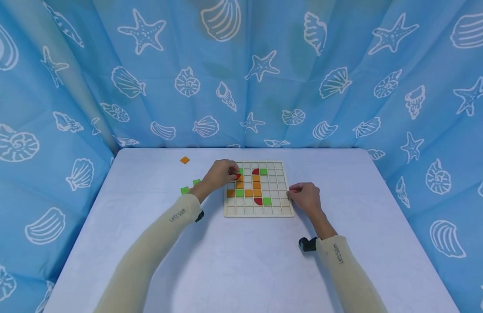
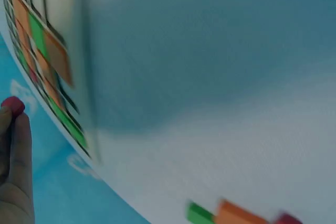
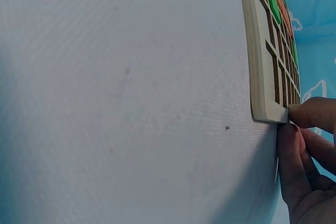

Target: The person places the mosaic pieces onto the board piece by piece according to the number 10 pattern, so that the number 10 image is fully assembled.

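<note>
My left hand [image 1: 219,174] is over the left part of a pale gridded board [image 1: 261,212]. Its thumb and fingertips pinch a small red tile [image 2: 13,106], with rounding visible on it. Orange tiles [image 1: 257,185], green tiles [image 1: 267,201] and red quarter-round tiles [image 1: 258,201] lie in several of the board's square cells. At the board's right edge, my right hand [image 1: 307,198] grips the rim between thumb and finger; the right wrist view shows the fingertips at the corner of the rim [image 3: 255,77].
Left of the board, an orange tile [image 1: 184,160] and green tiles [image 1: 184,190] lie loose on the white tabletop [image 1: 233,261]. My left forearm partly hides that area; the left wrist view also shows a loose red piece [image 2: 287,219]. A blue seashell-print curtain [image 1: 241,87] encloses the table's back and sides.
</note>
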`<state>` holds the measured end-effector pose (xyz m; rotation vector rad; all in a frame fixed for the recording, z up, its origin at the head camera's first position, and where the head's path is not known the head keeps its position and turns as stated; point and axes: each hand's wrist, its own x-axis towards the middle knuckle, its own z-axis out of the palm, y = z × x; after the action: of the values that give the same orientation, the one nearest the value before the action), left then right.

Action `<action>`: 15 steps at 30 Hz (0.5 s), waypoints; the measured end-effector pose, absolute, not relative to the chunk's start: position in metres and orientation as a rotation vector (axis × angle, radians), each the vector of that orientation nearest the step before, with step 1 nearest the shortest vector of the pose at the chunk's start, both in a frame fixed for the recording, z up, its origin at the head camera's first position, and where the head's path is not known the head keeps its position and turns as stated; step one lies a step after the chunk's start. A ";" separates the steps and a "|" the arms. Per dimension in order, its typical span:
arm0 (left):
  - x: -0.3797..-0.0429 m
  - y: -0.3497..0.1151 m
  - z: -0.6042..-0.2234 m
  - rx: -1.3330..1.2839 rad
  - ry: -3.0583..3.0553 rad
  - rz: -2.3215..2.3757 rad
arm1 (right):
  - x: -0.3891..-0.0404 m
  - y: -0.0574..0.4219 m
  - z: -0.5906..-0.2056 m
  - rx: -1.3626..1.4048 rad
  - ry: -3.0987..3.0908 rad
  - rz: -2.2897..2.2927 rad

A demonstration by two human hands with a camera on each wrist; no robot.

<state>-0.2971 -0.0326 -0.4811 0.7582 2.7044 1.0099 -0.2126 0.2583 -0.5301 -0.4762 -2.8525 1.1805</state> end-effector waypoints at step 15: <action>-0.258 0.039 -0.494 1.049 2.552 0.991 | -0.213 0.261 -0.531 -0.471 -2.843 1.214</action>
<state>-0.2581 0.0394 -0.4940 1.0490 2.5515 0.9906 -0.2127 0.2612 -0.5306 -0.4708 -2.8433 1.2139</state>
